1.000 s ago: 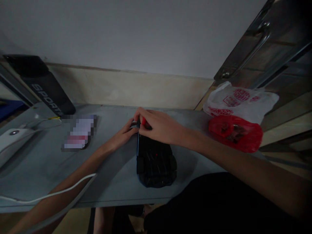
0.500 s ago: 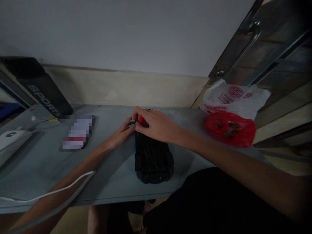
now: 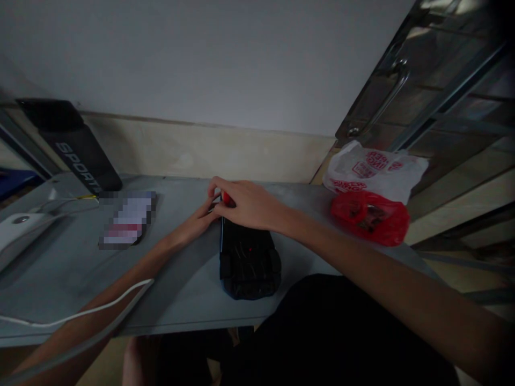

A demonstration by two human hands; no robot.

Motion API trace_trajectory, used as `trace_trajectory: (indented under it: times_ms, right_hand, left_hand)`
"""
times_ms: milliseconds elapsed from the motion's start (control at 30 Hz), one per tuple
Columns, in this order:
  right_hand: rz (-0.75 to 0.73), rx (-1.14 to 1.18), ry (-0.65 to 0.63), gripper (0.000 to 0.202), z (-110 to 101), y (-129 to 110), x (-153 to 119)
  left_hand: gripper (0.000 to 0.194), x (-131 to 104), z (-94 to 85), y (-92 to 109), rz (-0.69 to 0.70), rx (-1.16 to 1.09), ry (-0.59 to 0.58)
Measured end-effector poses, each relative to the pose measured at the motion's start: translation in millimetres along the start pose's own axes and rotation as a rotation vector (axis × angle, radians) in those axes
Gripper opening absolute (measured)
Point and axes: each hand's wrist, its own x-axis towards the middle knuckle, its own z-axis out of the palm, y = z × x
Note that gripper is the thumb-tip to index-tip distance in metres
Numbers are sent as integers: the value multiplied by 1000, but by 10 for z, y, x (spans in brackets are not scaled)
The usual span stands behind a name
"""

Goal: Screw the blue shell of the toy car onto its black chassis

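Observation:
A black toy car (image 3: 250, 268) lies on the grey table, its underside seemingly facing up, with a tiny red spot near its middle. My right hand (image 3: 245, 203) is closed round a small red and black object (image 3: 227, 199) at the car's far end; most of that object is hidden by the fingers. My left hand (image 3: 204, 215) touches the far left side of the car, its fingertips close to those of my right hand. What those left fingertips grip, if anything, is hidden.
A phone (image 3: 129, 219) and a black bottle marked SPORT (image 3: 86, 153) are on the left, by a white device (image 3: 20, 233). A white cable (image 3: 100, 306) crosses above my left forearm. On the right lie a red bag (image 3: 372, 219) and a white plastic bag (image 3: 378, 170).
The camera view has shifted slightly. Both hands stay at the car's far end, with my right hand still holding the red and black object.

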Motion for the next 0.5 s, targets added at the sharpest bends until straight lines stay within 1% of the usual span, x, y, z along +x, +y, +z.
trace_trajectory:
  times_ms: [67,200,367,500]
  right_hand:
    - [8,-31,7,18,2,-20,-10]
    - [45,-58,45,17,30,21,-80]
    - [8,83,87,18,78,150,-174]
    - [-30,133,110,19,82,155,-194]
  left_hand:
    - [72,8,9,-9,-5,-6,11]
    - [70,9,32,8,-57,-29,14]
    - [75,12,40,51,-104,-47,1]
    - [72,2,37,90,-99,-13,-7]
